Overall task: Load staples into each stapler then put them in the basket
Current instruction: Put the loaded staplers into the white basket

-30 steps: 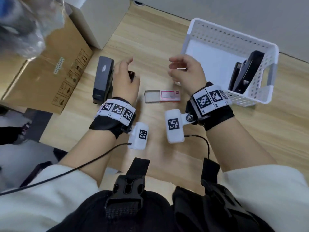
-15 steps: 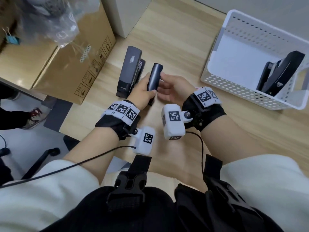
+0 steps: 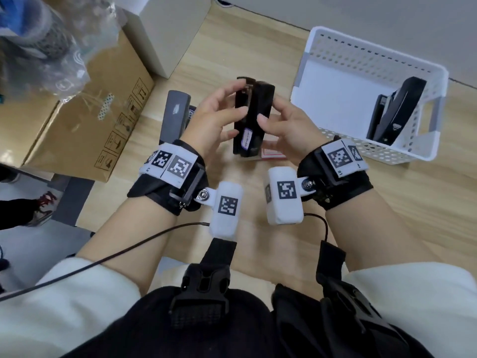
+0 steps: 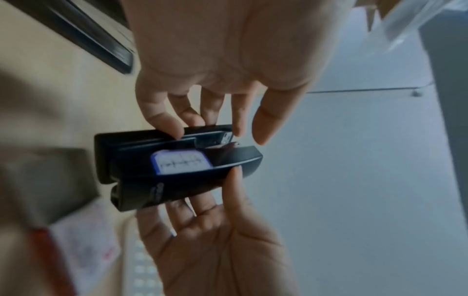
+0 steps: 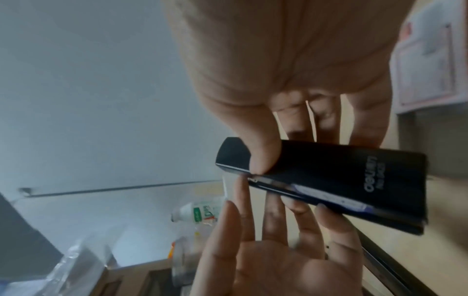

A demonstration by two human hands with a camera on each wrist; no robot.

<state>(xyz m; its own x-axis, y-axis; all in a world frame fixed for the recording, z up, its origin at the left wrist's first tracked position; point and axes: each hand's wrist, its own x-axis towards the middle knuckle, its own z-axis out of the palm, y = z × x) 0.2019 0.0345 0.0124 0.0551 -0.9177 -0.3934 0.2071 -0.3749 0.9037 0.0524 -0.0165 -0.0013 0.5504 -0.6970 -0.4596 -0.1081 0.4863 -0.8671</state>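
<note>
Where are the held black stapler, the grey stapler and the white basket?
black stapler point(image 3: 254, 112): head view, middle of its body.
grey stapler point(image 3: 173, 117): head view, top cover.
white basket point(image 3: 371, 56): head view, far wall.

Wrist rig on both arms

White sleeves point(image 3: 64, 293), black wrist straps point(image 3: 165, 192) with square-coded white tags, white camera pods point(image 3: 284, 200) beside them, thin black cables point(image 3: 116, 257).

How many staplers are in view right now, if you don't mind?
3: a black stapler held between both hands, a grey stapler on the table, and one in the white basket. Others may be hidden.
</note>
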